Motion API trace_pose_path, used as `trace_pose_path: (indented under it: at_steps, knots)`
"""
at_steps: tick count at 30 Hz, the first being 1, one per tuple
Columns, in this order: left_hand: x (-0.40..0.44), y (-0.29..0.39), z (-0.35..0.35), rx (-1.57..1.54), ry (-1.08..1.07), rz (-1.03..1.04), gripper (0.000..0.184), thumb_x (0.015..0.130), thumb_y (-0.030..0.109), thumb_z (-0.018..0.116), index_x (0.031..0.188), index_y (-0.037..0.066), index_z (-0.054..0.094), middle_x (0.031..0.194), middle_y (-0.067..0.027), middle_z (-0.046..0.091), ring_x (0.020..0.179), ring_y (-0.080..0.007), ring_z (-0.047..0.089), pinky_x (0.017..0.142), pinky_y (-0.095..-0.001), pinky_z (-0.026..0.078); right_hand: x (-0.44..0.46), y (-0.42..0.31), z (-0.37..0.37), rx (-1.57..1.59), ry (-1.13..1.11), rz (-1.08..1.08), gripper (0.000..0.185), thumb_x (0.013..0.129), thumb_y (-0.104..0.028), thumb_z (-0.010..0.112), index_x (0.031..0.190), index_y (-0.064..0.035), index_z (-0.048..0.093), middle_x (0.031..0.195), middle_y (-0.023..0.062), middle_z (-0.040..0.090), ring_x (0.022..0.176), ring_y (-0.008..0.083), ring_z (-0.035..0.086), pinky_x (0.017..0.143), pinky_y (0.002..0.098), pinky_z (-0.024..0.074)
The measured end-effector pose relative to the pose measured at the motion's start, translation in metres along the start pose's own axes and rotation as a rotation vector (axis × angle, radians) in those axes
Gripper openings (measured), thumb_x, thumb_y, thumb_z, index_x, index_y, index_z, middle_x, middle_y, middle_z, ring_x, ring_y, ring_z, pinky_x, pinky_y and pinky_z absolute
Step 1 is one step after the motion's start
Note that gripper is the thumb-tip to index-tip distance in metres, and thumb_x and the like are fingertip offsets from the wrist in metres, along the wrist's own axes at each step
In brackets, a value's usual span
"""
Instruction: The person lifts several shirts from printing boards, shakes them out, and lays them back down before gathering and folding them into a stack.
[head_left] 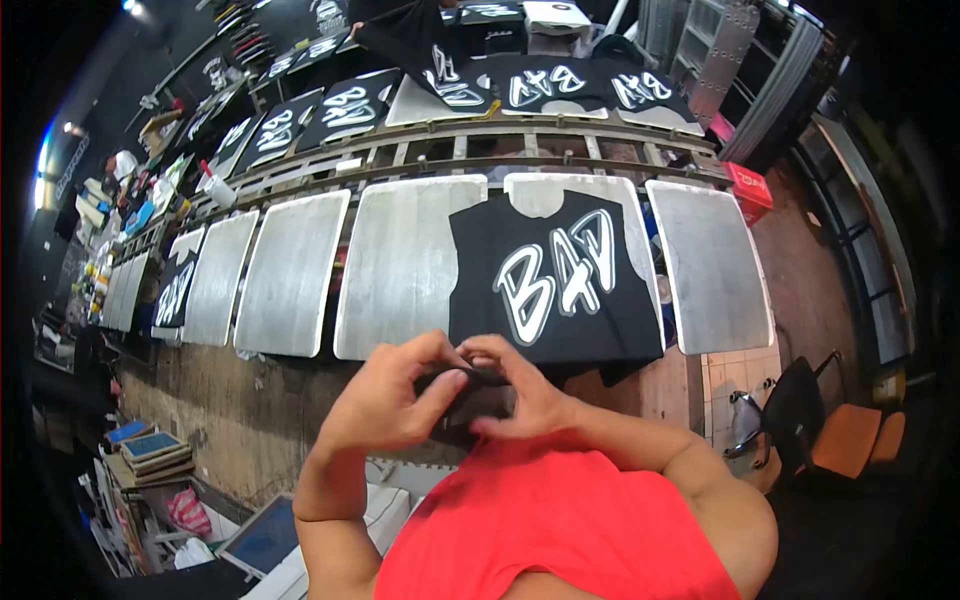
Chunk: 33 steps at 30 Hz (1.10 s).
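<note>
A left hand (400, 392) and right hand (530, 392) curl around a dark item (480, 400), details unclear. Just beyond, a black shirt (560, 270) lettered BAD in white covers 1 pale board (592, 183).

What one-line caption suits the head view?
Left hand and right hand hold something dark near a black BAD shirt laid flat.

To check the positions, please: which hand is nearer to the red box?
Right. The right hand is back and left of the red box; the left hand is even farther left. Neither touches the box.
</note>
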<state>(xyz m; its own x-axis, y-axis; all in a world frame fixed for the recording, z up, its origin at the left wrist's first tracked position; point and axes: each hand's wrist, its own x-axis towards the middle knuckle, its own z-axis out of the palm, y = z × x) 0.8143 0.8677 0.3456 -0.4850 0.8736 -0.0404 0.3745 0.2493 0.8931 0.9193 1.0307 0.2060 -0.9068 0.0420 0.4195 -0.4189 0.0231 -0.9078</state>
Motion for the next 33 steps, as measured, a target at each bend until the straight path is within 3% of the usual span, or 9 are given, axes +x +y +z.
trace_pose_path:
  at_steps: [2, 4, 8, 16, 20, 22, 27, 28, 33]
  knots:
    - [0.008, -0.010, 0.013, 0.273, -0.029, 0.029, 0.012, 0.089, 0.010, 0.066, 0.090, 0.000, 0.059, 0.071, -0.0191, 0.065, 0.064, -0.0321, 0.066, 0.061, -0.0360, 0.049, -0.005, -0.008, 0.003, -0.083, -0.020, 0.005, 0.065, 0.073, -0.012, 0.079, 0.129, -0.0046, 0.047, 0.118, 0.0129, 0.054, 0.110, 0.0262, 0.057, 0.093, 0.0359, 0.0467]
    - [0.012, -0.013, 0.023, 0.291, -0.074, 0.086, 0.014, 0.087, 0.013, 0.068, 0.090, 0.002, 0.061, 0.077, -0.0196, 0.066, 0.070, -0.0413, 0.064, 0.062, -0.0396, 0.049, -0.008, 0.009, 0.000, -0.266, 0.080, 0.008, 0.048, 0.073, -0.002, 0.074, 0.116, -0.0037, 0.055, 0.108, 0.0133, 0.058, 0.098, 0.0272, 0.061, 0.087, 0.0340, 0.0487]
    - [0.011, -0.002, 0.018, 0.268, -0.177, 0.134, 0.015, 0.089, 0.014, 0.065, 0.095, 0.002, 0.059, 0.077, -0.0200, 0.067, 0.068, -0.0430, 0.063, 0.059, -0.0443, 0.049, -0.024, 0.074, -0.019, -0.428, 0.178, 0.163, 0.031, 0.069, 0.000, 0.071, 0.099, -0.0028, 0.063, 0.092, 0.0127, 0.063, 0.089, 0.0292, 0.064, 0.078, 0.0354, 0.0503]
    - [-0.019, 0.028, -0.028, 0.166, -0.041, 0.258, 0.011, 0.084, 0.011, 0.071, 0.083, 0.003, 0.064, 0.067, -0.0138, 0.062, 0.058, -0.0319, 0.063, 0.054, -0.0334, 0.045, -0.088, 0.152, -0.053, -0.580, 0.178, 0.318, 0.020, 0.069, 0.002, 0.066, 0.089, -0.0050, 0.065, 0.089, 0.0123, 0.063, 0.087, 0.0310, 0.064, 0.077, 0.0365, 0.0497]
    - [-0.039, 0.019, -0.020, 0.108, 0.625, 0.173, 0.017, 0.068, 0.013, 0.078, 0.073, 0.002, 0.066, 0.067, -0.0087, 0.062, 0.065, -0.0212, 0.056, 0.066, -0.0290, 0.041, -0.099, 0.140, -0.090, -0.647, 0.458, 0.421, 0.018, 0.069, 0.005, 0.059, 0.083, -0.0036, 0.066, 0.083, 0.0139, 0.064, 0.083, 0.0301, 0.064, 0.076, 0.0357, 0.0499]
    - [-0.038, 0.006, -0.034, -0.045, 0.677, 0.152, 0.020, 0.065, 0.016, 0.079, 0.073, 0.003, 0.067, 0.069, -0.0047, 0.061, 0.071, -0.0167, 0.052, 0.070, -0.0284, 0.039, -0.105, 0.121, -0.122, -0.635, 0.556, 0.465, 0.027, 0.067, 0.009, 0.049, 0.084, -0.0026, 0.067, 0.079, 0.0130, 0.066, 0.080, 0.0231, 0.065, 0.074, 0.0329, 0.0500]
    - [-0.020, -0.059, -0.091, 0.068, 0.215, 0.097, 0.012, 0.076, 0.008, 0.072, 0.081, -0.001, 0.067, 0.075, -0.0068, 0.066, 0.073, -0.0124, 0.059, 0.068, -0.0249, 0.044, -0.128, 0.047, -0.197, -0.289, 0.576, 0.548, 0.024, 0.071, 0.006, 0.039, 0.079, -0.0013, 0.061, 0.078, 0.0067, 0.064, 0.080, 0.0161, 0.063, 0.080, 0.0288, 0.0506]
    - [-0.016, -0.078, -0.093, 0.025, 0.177, 0.081, 0.010, 0.078, 0.006, 0.068, 0.085, -0.001, 0.068, 0.078, -0.0068, 0.067, 0.074, -0.0119, 0.060, 0.068, -0.0246, 0.046, -0.137, 0.036, -0.207, -0.275, 0.596, 0.478, 0.020, 0.075, 0.005, 0.042, 0.080, -0.0022, 0.060, 0.076, 0.0012, 0.060, 0.069, 0.0100, 0.055, 0.064, 0.0248, 0.0454]
    - [0.010, -0.128, -0.072, -0.062, 0.015, -0.256, 0.023, 0.079, -0.004, 0.059, 0.098, -0.003, 0.069, 0.088, -0.0059, 0.070, 0.079, -0.0107, 0.061, 0.073, -0.0247, 0.049, -0.140, -0.012, -0.206, 0.076, 0.489, 0.461, 0.018, 0.078, 0.008, 0.048, 0.089, 0.0006, 0.061, 0.086, 0.0074, 0.061, 0.086, 0.0187, 0.061, 0.085, 0.0343, 0.0518]
